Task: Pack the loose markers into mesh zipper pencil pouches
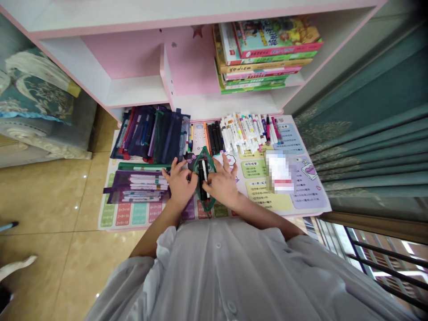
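A green-edged mesh pencil pouch (205,154) gapes open on the desk in front of me, with black and white marker pens (201,177) lying lengthwise inside. At its left edge, my left hand (182,182) is pinched on the pouch, thumb and index finger together, other fingers spread. My right hand (223,180) has its thumb and index finger at the right edge, near the white marker; whether it grips the pouch or the marker is hard to make out. Just left of my left hand lies a purple mesh pouch (117,185) with several white markers inside.
Filled dark mesh pouches (143,133) are piled at the back left. Black markers (214,137) and many white markers (242,131) lie along the back. A blurred white item (281,171) rests on the printed mat (257,189). Books (267,58) fill the shelf; a curtain (361,107) hangs right.
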`<state>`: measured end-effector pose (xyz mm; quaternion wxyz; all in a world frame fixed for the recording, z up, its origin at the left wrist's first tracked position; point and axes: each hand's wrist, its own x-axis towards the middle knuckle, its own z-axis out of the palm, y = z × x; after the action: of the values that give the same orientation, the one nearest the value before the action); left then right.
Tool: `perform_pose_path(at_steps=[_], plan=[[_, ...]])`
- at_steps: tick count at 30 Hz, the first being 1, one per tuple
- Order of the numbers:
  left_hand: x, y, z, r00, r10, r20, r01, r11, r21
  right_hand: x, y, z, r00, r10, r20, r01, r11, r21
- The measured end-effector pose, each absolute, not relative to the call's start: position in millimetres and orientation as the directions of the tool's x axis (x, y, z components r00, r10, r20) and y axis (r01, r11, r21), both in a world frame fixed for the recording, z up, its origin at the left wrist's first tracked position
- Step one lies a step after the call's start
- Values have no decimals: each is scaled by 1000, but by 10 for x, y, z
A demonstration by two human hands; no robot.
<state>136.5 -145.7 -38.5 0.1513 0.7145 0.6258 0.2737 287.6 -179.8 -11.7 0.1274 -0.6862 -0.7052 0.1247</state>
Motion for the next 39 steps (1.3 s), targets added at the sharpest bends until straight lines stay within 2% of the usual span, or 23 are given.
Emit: perform_pose_path(at_steps=[3, 7, 9, 15, 25, 32, 39], plan=[[1366, -1461, -369, 71, 978, 195, 810, -170, 560, 2906, -1757, -74, -5, 999, 46, 922, 22, -388], [1359, -1462, -375, 75, 976, 203, 804, -180, 567, 2997, -1513, 68, 89, 978, 188, 893, 5, -450], [1358, -1462, -384, 74, 976, 205, 802, -180, 569, 3051, -1300, 149, 129, 969, 212, 879, -13, -477], [1366, -1465, -362, 75, 977, 197, 805, -177, 567, 3087, -512, 209, 88, 995, 46, 865, -53, -499], [1374, -1471, -313, 72, 980, 188, 814, -167, 557, 2843, 156, -215, 42, 988, -146, 919, -95, -382], [1376, -1483, -323, 69, 980, 188, 812, -165, 560, 2786, 271, -366, 4, 988, -155, 934, -59, -353], [1378, -1472, -301, 68, 981, 179, 819, -158, 552, 2758, 266, -344, 38, 982, -187, 935, -101, -339]])
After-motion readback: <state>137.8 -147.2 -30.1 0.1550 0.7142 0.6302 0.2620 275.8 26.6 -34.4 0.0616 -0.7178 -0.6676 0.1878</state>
